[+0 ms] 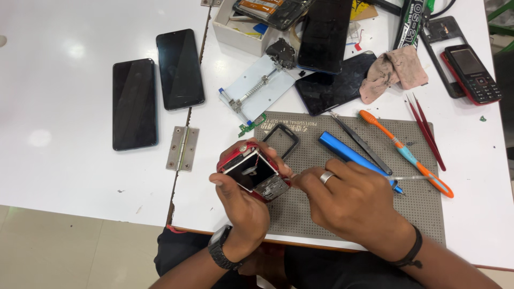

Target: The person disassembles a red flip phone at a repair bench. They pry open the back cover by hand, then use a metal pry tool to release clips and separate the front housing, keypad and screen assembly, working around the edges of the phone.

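Hands [300, 190] cupped around red phone [251, 171]

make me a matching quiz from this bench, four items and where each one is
Items:
1. red opened phone
2. pink stained cloth
3. metal hinge
4. orange-handled tool

Places:
A. lying on the grey mat
B. over the seam between the two white tables
C. held in the left hand
D. beside the red keypad phone, top right

Pairs: 1-C, 2-D, 3-B, 4-A
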